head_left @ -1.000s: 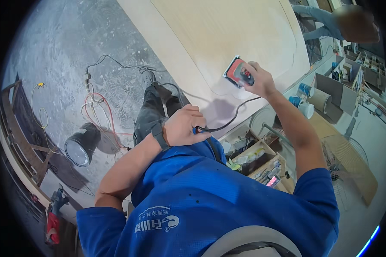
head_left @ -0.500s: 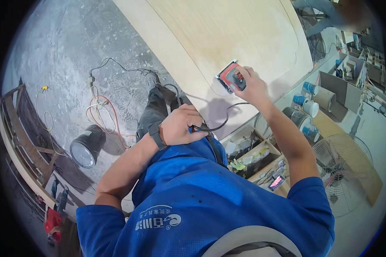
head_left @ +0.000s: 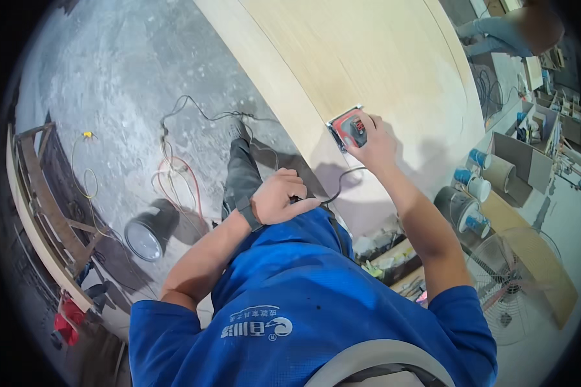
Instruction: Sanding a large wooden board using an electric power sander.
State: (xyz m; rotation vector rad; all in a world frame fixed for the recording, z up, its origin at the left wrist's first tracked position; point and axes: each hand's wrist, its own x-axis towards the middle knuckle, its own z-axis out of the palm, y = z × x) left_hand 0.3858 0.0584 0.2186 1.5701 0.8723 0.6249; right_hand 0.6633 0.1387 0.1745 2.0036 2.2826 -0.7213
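Observation:
My right hand is closed over the top of a red and black electric sander, whose flat base lies on a large pale wooden panel. A black power cord curves from near the sander toward my waist. There my left hand, with a dark band on its wrist, is closed around the cord, its thumb stretched along the top. The hand itself covers the gripped part of the cord. The sander is near the panel's left edge.
A dark bucket and tangled cables are on the floor to the left. To the right stand paint cans, a large fan and a cardboard box. Another person is at the far right.
The sander and my right hand are slightly lower in the picture, nearer the panel's left edge. The whole view has shifted, with the surroundings moving right and down.

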